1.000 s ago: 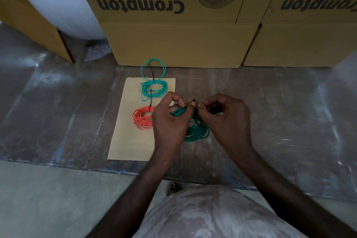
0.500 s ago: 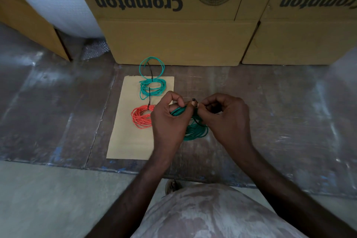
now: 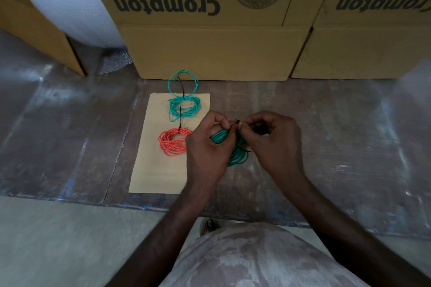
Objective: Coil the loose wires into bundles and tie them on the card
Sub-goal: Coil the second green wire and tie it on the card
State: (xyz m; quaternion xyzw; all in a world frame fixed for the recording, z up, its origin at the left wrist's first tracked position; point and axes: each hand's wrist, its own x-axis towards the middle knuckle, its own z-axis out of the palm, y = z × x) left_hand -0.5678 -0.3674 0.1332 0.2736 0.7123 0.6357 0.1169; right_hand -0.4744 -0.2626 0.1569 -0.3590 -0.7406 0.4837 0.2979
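A tan card lies flat on the dark work surface. On it sit a teal wire coil, tied with a black tie, and a red-orange wire coil below it. A thinner teal loop pokes past the card's far edge. My left hand and my right hand hold a third, darker green coil just right of the card. Both hands pinch a small black tie at the coil's top. Most of this coil is hidden by my fingers.
Large Crompton fan cartons stand close behind the card, another carton to the right. A roll of bubble wrap leans at the back left. Clear plastic sheeting lies at the right edge.
Both hands stay at the top of the green coil with only slight finger shifts. The view has drifted a little. The coils on the card have not moved.
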